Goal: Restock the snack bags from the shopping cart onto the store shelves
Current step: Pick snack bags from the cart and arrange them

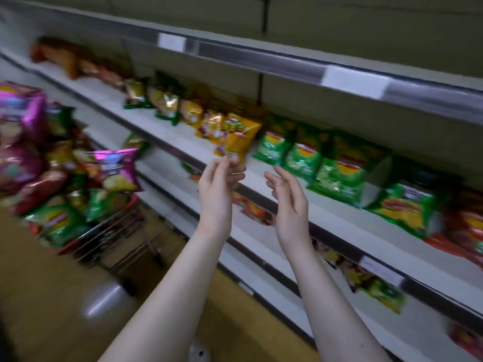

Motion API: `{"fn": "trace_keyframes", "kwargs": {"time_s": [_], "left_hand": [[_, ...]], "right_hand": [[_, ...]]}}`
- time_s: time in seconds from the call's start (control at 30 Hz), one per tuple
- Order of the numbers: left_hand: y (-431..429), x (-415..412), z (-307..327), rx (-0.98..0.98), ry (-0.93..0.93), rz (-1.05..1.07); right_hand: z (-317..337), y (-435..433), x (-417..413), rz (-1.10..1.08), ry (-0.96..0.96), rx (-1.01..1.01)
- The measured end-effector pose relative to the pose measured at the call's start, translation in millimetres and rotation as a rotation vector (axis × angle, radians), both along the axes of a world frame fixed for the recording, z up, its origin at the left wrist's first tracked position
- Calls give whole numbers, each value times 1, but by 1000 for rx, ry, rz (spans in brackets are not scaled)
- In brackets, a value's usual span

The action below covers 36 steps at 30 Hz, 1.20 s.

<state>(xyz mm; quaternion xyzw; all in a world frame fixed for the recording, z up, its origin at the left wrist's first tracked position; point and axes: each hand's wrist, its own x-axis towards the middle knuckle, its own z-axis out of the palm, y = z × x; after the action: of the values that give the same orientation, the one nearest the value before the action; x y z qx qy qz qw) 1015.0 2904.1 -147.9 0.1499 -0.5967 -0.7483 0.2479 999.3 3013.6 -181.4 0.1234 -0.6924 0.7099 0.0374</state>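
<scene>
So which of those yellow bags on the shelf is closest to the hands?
The frontmost yellow bag, at the right end of the yellow row beside the green bags. Its lower corner reaches the left hand, while the others sit further left.

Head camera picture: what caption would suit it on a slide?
Left hand and right hand raised by a yellow snack bag on the shelf, loaded shopping cart at left.

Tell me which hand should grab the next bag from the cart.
Left, probably. The cart stands on that side, nearer the left hand; the right hand is open by the green bags, farther off. Left fingertips meet a yellow bag, perhaps pinching it.
</scene>
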Motion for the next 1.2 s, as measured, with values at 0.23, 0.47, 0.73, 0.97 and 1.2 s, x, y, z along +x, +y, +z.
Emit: {"fn": "trace_keyframes", "kwargs": {"time_s": [0.23, 0.47, 0.73, 0.97, 1.2], "left_hand": [[-131, 50, 12, -105, 48, 260], [-276, 80, 17, -150, 22, 240], [-397, 100, 1, -138, 25, 373], [-469, 85, -26, -97, 25, 432], [-521, 36, -39, -96, -65, 588]], "right_hand": [[10, -146, 14, 310, 25, -30], [9, -286, 28, 386, 29, -47], [3, -411, 33, 465, -32, -66], [-9, -482, 12, 445, 3, -28], [-17, -554, -44, 505, -38, -61]]}}
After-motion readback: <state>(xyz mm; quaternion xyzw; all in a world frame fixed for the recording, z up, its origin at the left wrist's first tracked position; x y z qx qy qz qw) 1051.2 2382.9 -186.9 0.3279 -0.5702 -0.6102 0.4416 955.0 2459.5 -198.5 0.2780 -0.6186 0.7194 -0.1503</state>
